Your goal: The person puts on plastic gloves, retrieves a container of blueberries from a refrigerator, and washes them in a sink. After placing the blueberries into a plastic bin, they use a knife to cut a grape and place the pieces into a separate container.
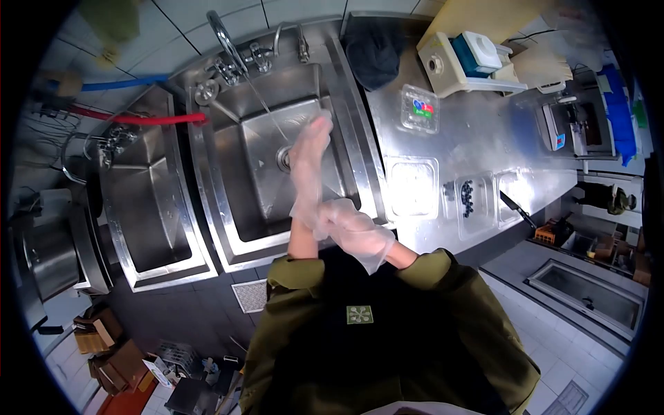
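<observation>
My left hand (309, 162), in a clear plastic glove, reaches over the sink basin (259, 166), its fingers stretched away from me and nothing visible in them. At my left wrist, my right hand (353, 232), also in a loose clear glove, is closed on the cuff of the left glove (304, 207). A thin stream of water (266, 107) runs from the faucet (225, 41) into the basin, to the left of my left hand, near the drain (283, 158).
A second sink (149, 214) stands at the left, under a red hose (138, 119). On the steel counter (484, 124) are a lidded container (419, 108), clear trays (413, 187), dark berries (467, 198) and a knife (515, 207). Another person (615, 199) is far right.
</observation>
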### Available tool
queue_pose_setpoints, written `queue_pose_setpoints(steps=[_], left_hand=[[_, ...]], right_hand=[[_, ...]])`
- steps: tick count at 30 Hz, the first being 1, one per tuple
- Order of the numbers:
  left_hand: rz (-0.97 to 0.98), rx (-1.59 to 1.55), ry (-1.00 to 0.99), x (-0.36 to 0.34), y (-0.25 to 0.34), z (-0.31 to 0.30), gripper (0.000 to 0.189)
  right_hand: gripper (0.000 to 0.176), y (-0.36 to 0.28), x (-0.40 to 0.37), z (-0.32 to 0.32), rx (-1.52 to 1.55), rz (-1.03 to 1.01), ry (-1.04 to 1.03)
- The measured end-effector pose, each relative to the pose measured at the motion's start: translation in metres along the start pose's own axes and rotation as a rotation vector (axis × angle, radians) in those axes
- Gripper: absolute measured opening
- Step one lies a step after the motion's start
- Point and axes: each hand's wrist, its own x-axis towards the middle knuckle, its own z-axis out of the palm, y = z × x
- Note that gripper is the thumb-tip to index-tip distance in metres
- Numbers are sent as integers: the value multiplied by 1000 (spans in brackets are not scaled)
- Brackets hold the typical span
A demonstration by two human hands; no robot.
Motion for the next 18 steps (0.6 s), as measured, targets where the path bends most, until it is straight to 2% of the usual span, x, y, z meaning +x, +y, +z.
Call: queue_pose_setpoints(steps=[1, 2, 5, 6, 7, 9, 11, 12, 13, 14, 15, 18], left_hand=[[51, 186, 83, 14, -7, -10, 56], [69, 162, 170, 39, -21, -23, 51], [47, 202, 488, 119, -5, -14, 42], [22, 224, 604, 144, 4, -3, 40], [16, 170, 586, 174, 3, -5, 38], [-11, 73, 544, 242, -27, -41, 35], [-62, -7, 477, 294, -52, -46, 31], [-85, -31, 355, 305, -52, -58, 32], [-110, -52, 232, 312, -48, -64, 36], [-355, 42, 288, 340, -52, -99, 40], [-395, -27, 178, 346, -53, -98, 43], [-554, -353, -418, 310, -35, -91, 52]], right_hand=[[11, 6, 7, -6, -81, 21, 8], [8, -17, 16, -9, -144, 343, 107], [19, -14, 13, -18, -301, 147, 134], [22, -14, 7, -26, -315, 208, 136], [22, -21, 3, -37, -261, 364, 112], [20, 0, -27, -49, -143, 313, 397], [20, 8, -58, -66, 93, 289, 557], [20, 15, -79, -75, 220, 271, 650], [24, 52, -110, -91, 242, 204, 641], [28, 45, -122, -93, 231, 269, 723], [33, 32, -133, -97, 225, 336, 828], [43, 13, -166, -94, 272, 379, 951]])
